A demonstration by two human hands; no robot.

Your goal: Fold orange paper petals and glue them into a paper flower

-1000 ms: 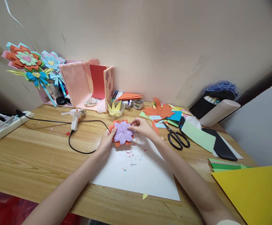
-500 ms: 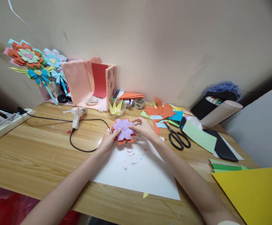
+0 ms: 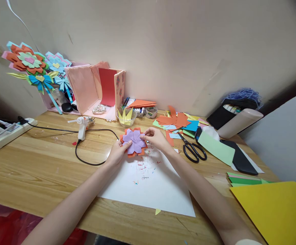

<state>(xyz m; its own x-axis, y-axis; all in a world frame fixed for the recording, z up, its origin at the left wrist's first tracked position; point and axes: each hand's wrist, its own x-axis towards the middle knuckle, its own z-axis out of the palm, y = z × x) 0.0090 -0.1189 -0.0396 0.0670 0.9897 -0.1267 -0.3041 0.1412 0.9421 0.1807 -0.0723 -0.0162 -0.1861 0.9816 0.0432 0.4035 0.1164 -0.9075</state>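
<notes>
Between the left hand [image 3: 116, 151] and right hand [image 3: 157, 138], each pinching its edge, is a purple-orange paper flower [image 3: 135, 141].

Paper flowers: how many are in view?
3: a multicoloured flower at far left, a pale blue flower beside it, and a purple and orange flower between the left hand and right hand. Others may be hidden.

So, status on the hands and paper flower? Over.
Left hand holding purple-and-orange paper flower. Right hand at its right edge. Scissors aside, seemingly not in the way.
</notes>
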